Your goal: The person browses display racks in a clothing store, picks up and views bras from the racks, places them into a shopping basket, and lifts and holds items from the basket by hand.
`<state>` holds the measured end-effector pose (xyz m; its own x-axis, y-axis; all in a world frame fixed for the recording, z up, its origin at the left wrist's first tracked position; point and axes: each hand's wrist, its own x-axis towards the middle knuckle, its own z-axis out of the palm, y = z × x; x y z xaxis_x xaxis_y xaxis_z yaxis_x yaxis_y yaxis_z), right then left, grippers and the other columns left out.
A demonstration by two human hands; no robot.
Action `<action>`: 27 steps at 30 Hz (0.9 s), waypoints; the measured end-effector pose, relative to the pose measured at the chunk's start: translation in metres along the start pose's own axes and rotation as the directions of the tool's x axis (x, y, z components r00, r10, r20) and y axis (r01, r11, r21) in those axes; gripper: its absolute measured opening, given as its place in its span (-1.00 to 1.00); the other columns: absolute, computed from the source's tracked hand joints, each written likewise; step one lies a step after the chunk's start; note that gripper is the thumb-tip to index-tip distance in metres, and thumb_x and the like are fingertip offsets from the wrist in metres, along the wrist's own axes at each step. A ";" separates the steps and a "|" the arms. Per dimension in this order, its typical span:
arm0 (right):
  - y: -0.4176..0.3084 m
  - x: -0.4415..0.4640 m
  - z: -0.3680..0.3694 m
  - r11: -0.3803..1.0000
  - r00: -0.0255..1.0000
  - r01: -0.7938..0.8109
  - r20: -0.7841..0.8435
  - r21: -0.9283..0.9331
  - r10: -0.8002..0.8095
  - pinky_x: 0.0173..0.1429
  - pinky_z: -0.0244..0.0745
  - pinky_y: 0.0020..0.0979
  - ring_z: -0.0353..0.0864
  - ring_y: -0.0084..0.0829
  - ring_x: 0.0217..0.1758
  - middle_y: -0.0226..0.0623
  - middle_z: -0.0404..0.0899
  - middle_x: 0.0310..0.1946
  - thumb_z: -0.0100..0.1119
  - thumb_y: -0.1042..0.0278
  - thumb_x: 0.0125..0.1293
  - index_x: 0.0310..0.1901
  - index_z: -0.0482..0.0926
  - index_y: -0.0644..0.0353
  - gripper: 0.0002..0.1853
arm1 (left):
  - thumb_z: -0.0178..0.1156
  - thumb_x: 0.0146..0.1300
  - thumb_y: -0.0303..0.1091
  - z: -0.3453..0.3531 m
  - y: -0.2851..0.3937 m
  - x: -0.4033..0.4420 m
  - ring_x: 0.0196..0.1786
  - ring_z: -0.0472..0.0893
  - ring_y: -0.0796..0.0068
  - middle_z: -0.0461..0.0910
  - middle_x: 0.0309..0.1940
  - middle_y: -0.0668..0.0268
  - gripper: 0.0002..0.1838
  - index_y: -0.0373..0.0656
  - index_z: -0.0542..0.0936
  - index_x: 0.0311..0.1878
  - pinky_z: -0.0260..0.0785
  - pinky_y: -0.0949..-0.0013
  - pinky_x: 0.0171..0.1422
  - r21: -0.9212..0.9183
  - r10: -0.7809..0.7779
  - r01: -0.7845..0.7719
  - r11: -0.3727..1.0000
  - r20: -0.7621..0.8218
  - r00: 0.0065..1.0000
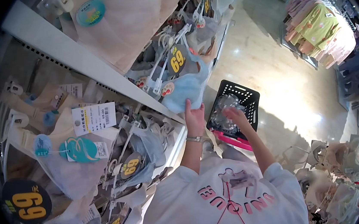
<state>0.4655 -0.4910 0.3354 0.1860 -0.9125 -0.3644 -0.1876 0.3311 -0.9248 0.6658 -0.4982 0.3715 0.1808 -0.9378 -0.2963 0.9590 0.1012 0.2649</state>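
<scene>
My left hand (195,120), with a bracelet at the wrist, is at the lower edge of a light blue bra (185,92) hanging at the rack's end. Its fingers close on the cup's edge, some of them hidden behind the fabric. My right hand (235,116) reaches over a black shopping basket (254,100) with a pink handle (230,141). Inside the basket lies a grey, white-dotted bundle (226,104), and the right fingers are over it. They are blurred, so whether they grip it is unclear.
Bras on white hangers fill the shelving at left, with round black price signs (27,201) and paper tags (94,118). A white shelf edge (83,56) runs diagonally across. Children's-size tops (320,27) hang at upper right. More bras (339,178) stand at lower right.
</scene>
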 end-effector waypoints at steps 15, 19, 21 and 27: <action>-0.077 0.088 0.046 0.141 0.910 -0.333 0.357 0.932 -0.211 0.41 0.03 -0.02 0.20 -0.15 0.35 -0.11 0.26 0.27 -0.04 0.07 0.37 0.31 0.17 0.17 -0.44 | 0.01 0.30 -0.14 0.024 0.003 -0.015 0.33 0.25 0.26 0.32 0.25 0.24 -0.50 -0.11 0.27 0.25 0.00 0.08 0.44 -0.068 0.185 -0.180 0.981 0.073 0.980; -0.097 0.089 0.038 0.154 0.867 -0.382 0.411 0.911 -0.283 0.39 0.09 -0.02 0.22 -0.14 0.34 -0.13 0.26 0.26 0.05 0.20 0.33 0.28 0.18 0.19 -0.45 | 0.04 0.31 -0.16 0.043 0.003 -0.024 0.34 0.24 0.21 0.31 0.26 0.24 -0.50 -0.14 0.25 0.26 -0.01 -0.01 0.44 -0.176 0.227 -0.209 0.962 0.094 0.969; -0.104 0.090 0.037 0.150 0.856 -0.386 0.414 0.910 -0.310 0.37 0.13 -0.02 0.24 -0.13 0.33 -0.14 0.27 0.26 0.09 0.29 0.30 0.28 0.19 0.20 -0.45 | 0.07 0.30 -0.17 0.044 0.006 -0.021 0.34 0.24 0.19 0.32 0.25 0.23 -0.49 -0.15 0.26 0.26 -0.02 -0.06 0.43 -0.125 0.234 -0.223 0.967 0.085 0.968; -0.111 0.094 0.032 0.292 0.888 -0.327 0.398 0.899 -0.229 0.33 0.22 -0.11 0.33 -0.18 0.26 -0.17 0.36 0.19 0.14 0.45 0.24 0.25 0.22 0.21 -0.45 | 0.11 0.27 -0.28 0.051 0.002 -0.012 0.31 0.29 0.12 0.36 0.21 0.17 -0.51 -0.18 0.29 0.23 0.03 -0.10 0.41 -0.085 0.228 -0.228 0.970 -0.012 0.974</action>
<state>0.5343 -0.6063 0.4001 0.5922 -0.7907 -0.1553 0.7511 0.6114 -0.2491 0.6549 -0.5039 0.4220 0.3969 -0.8862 -0.2388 0.9075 0.3400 0.2466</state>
